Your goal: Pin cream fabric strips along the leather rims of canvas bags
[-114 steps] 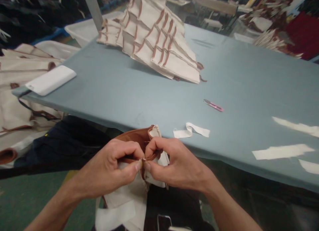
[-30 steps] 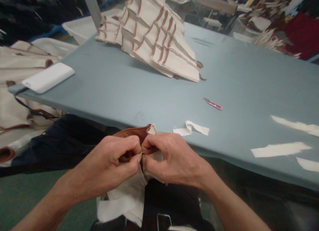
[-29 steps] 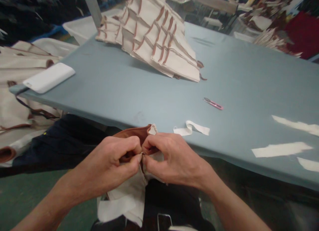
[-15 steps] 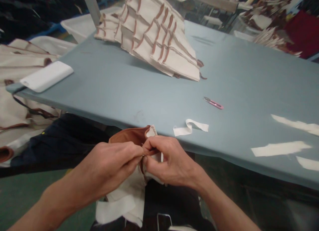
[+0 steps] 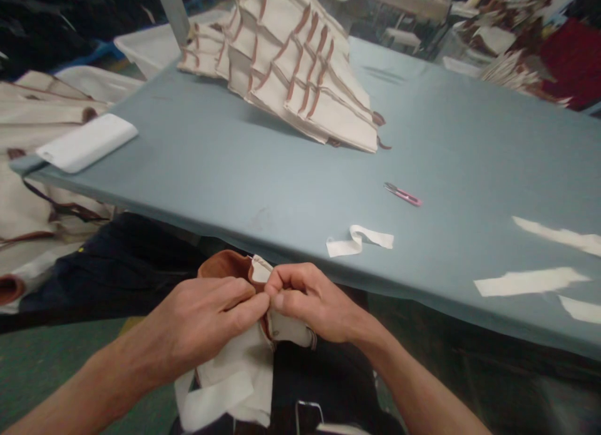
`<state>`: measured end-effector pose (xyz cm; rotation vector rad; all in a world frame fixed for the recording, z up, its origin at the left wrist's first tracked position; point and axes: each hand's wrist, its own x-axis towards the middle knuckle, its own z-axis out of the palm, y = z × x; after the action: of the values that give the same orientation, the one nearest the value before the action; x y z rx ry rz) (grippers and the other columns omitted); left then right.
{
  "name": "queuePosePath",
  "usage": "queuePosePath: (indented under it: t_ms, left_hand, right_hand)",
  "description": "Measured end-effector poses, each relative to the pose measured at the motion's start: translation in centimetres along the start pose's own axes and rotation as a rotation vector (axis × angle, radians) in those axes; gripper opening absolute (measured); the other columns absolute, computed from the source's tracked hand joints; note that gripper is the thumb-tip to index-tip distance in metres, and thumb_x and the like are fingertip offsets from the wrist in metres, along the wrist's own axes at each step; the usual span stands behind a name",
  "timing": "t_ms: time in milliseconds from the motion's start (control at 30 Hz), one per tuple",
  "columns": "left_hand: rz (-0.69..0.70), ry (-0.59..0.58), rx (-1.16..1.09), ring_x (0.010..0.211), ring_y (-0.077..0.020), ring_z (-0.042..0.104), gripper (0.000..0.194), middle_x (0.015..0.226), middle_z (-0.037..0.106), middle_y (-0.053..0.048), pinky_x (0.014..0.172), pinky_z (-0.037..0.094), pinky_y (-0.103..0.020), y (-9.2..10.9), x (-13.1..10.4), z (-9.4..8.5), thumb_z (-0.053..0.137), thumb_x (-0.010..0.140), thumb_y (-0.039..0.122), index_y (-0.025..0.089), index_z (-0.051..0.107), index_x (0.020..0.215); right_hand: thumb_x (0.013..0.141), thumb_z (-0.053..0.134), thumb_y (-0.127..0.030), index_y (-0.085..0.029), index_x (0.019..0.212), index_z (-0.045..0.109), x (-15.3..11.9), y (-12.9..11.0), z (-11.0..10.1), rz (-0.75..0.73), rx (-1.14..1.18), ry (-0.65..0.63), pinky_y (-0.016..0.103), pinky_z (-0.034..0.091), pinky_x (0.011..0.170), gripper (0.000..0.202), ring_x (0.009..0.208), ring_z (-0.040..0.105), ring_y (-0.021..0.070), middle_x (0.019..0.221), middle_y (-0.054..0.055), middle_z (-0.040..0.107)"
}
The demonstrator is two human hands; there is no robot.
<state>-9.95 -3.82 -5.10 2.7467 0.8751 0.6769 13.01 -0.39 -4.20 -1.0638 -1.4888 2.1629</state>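
Note:
A cream fabric piece with brown trim (image 5: 248, 360) hangs over my lap below the table's front edge. My left hand (image 5: 211, 316) pinches its brown-edged seam, thumb and fingers pressed together. Against its fingertips, my right hand (image 5: 312, 300) grips the same piece from the right. The exact spot between the fingertips is hidden. A brown part (image 5: 225, 264) of the piece rises behind my left hand. A loose white strip (image 5: 218, 397) lies over its lower part.
On the blue-grey table (image 5: 300, 172) are a stack of cream pieces (image 5: 291, 59), pink-handled snips (image 5: 404, 194), a curled white strip (image 5: 359, 240), a white case (image 5: 89, 142) and white scraps (image 5: 530, 280) at the right. More cream fabric (image 5: 28, 203) lies at the left.
The brown part and the cream corner beside it have shifted left and slightly down. My left thumb now lies further forward, and more cream fabric shows under my right hand.

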Motion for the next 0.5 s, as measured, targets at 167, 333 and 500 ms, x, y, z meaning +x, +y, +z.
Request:
queuePosePath:
  t_ms: [167, 333, 500]
  left_hand:
    - [-0.196, 0.108, -0.193, 0.066, -0.0112, 0.070, 0.022, 0.080, 0.072, 0.004, 0.063, 0.049, -0.021, 1.3, 0.4, -0.2, 0.052, 0.096, 0.006, 0.023, 0.060, 0.107]
    - [-0.401, 0.027, -0.385, 0.075, -0.0121, 0.070, 0.022, 0.088, 0.073, 0.006, 0.067, 0.049, -0.021, 2.3, 0.7, -1.3, 0.053, 0.091, 0.015, 0.027, 0.061, 0.107]
    - [-0.412, -0.087, -0.414, 0.070, -0.0111, 0.066, 0.024, 0.078, 0.068, 0.005, 0.066, 0.046, -0.022, 1.5, 1.3, -1.2, 0.046, 0.107, 0.020, 0.023, 0.063, 0.089]
  right_hand:
    - [0.072, 0.057, -0.018, -0.019, 0.071, 0.056, -0.5, -0.5, 0.5, -0.144, -0.213, 0.080, 0.020, 0.028, 0.049, 0.002, 0.053, 0.035, 0.0080, 0.061, -0.007, 0.046]
    - [0.069, 0.053, -0.010, -0.018, 0.070, 0.056, -1.4, -1.1, 0.8, -0.507, -0.536, 0.258, 0.021, 0.034, 0.057, 0.009, 0.055, 0.043, 0.0074, 0.063, -0.006, 0.053]
    - [0.071, 0.053, -0.010, -0.019, 0.071, 0.057, -1.4, -0.9, 0.7, -0.532, -0.579, 0.295, 0.022, 0.036, 0.058, 0.009, 0.054, 0.043, 0.0077, 0.063, -0.006, 0.054]
